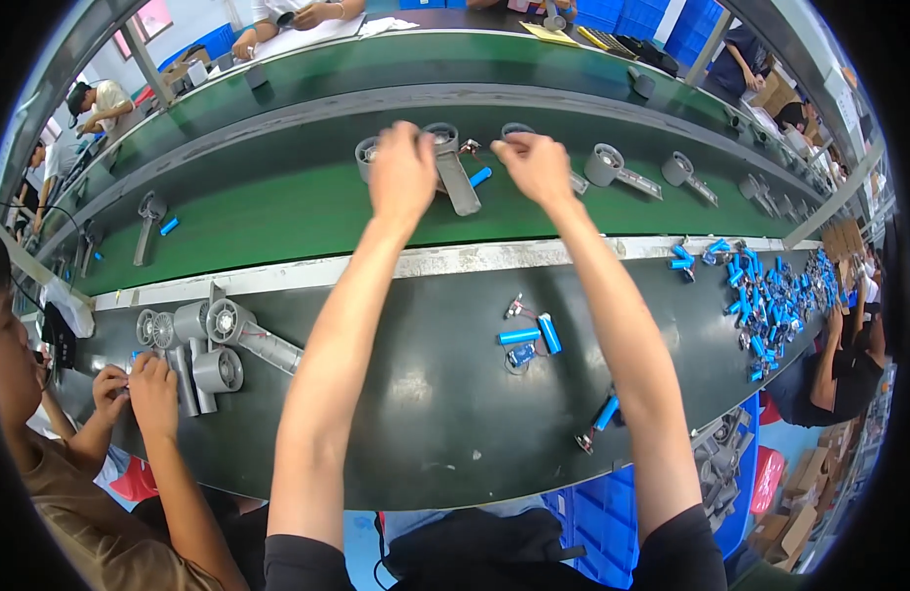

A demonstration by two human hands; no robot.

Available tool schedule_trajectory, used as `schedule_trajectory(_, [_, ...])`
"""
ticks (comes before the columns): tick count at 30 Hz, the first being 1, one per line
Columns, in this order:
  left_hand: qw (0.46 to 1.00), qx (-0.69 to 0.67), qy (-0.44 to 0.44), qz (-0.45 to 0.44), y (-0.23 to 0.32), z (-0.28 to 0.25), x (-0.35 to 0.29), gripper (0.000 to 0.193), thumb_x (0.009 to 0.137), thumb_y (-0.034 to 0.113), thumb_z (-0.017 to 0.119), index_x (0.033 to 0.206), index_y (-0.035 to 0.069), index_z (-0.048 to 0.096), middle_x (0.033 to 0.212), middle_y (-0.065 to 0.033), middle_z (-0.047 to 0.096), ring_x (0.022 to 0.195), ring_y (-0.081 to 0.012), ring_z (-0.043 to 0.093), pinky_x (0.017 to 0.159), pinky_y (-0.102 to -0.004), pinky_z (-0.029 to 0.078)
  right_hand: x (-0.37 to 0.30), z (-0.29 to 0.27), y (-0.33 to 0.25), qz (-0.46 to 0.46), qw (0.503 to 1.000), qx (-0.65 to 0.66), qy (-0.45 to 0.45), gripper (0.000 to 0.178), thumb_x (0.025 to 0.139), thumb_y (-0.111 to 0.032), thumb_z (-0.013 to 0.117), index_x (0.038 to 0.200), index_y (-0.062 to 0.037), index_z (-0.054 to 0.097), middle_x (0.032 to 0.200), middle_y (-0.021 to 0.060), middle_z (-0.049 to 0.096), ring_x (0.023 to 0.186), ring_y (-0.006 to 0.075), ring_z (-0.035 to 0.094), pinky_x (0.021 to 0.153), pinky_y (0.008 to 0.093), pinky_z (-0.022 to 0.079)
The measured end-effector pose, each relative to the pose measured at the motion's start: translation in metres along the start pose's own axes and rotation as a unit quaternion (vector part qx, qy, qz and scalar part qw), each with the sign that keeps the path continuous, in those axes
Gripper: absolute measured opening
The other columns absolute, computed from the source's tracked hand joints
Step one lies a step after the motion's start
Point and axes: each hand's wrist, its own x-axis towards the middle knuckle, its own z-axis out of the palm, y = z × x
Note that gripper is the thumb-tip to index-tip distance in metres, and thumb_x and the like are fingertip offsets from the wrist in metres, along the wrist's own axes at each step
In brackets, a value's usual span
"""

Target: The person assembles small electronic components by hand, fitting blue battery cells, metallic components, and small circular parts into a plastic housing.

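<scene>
Both my arms reach over the green conveyor belt. My left hand (404, 177) is closed at the rims of two grey fan housings, a left one (365, 156) and one with a long handle (459, 182) pointing toward me; its fingertips are partly hidden. My right hand (539, 169) has its fingers pinched at the near rim of another grey fan housing (517, 129), which it mostly covers. Between the hands lie a blue cylindrical battery (481, 177) and a small wired motor part (470, 148).
More grey housings (605, 164) lie along the belt. On the dark workbench (405, 394) are loose blue batteries with wires (548, 334) and a large blue pile (780, 300) at right. At left, a co-worker's hands (151, 389) work beside grey housings (218, 370). A blue crate (612, 512) stands below.
</scene>
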Motion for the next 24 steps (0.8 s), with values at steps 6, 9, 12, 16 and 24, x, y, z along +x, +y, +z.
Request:
schedule_trajectory(6, [0.985, 0.106, -0.042, -0.126, -0.048, -0.023, 0.021, 0.080, 0.080, 0.049, 0.075, 0.137, 0.001, 0.047, 0.126, -0.0258, 0.057, 0.120, -0.0390, 0.054, 0.101, -0.0448, 0.044, 0.004, -0.050, 0.042, -0.068, 0.958, -0.269, -0.076, 0.049, 0.082, -0.039, 0.075, 0.114, -0.0030, 0.070, 0.113, 0.0206, 0.066, 0.106, 0.0375, 0.064, 0.091, 0.0458, 0.052])
schedule_trajectory(9, [0.983, 0.049, -0.121, -0.131, -0.074, -0.016, 0.023, 0.081, 0.077, 0.043, 0.079, 0.136, -0.002, 0.046, 0.130, -0.0274, 0.058, 0.125, -0.0405, 0.055, 0.105, -0.0443, 0.044, 0.003, -0.044, 0.065, -0.053, 0.954, -0.270, -0.121, 0.051, 0.083, -0.041, 0.075, 0.114, -0.0018, 0.068, 0.106, 0.0238, 0.068, 0.100, 0.0391, 0.066, 0.088, 0.0463, 0.052])
schedule_trajectory(12, [0.990, 0.046, -0.002, -0.131, -0.071, -0.040, 0.014, 0.074, 0.076, 0.035, 0.082, 0.130, -0.004, 0.050, 0.116, -0.0255, 0.066, 0.107, -0.0387, 0.066, 0.095, -0.0445, 0.051, -0.017, -0.061, 0.043, -0.028, 0.986, -0.153, -0.063, 0.044, 0.087, -0.036, 0.073, 0.111, 0.0005, 0.068, 0.093, 0.0244, 0.070, 0.093, 0.0418, 0.067, 0.083, 0.0468, 0.051])
schedule_trajectory(16, [0.993, -0.074, -0.041, -0.083, -0.014, -0.095, -0.030, 0.064, 0.075, 0.021, 0.081, 0.128, 0.000, 0.052, 0.116, -0.0227, 0.064, 0.110, -0.0396, 0.061, 0.094, -0.0460, 0.049, -0.112, -0.116, 0.028, -0.055, 0.980, -0.185, 0.041, 0.044, 0.088, -0.032, 0.073, 0.110, 0.0037, 0.063, 0.095, 0.0246, 0.069, 0.090, 0.0435, 0.066, 0.079, 0.0482, 0.050])
schedule_trajectory(24, [0.954, -0.124, -0.273, -0.014, 0.058, -0.137, -0.155, 0.067, 0.070, 0.010, 0.081, 0.132, 0.005, 0.056, 0.125, -0.0147, 0.061, 0.121, -0.0344, 0.055, 0.106, -0.0409, 0.041, -0.249, -0.139, -0.001, 0.083, 0.966, -0.235, -0.066, 0.045, 0.091, -0.039, 0.067, 0.112, 0.0004, 0.059, 0.100, 0.0246, 0.064, 0.096, 0.0457, 0.062, 0.083, 0.0512, 0.049])
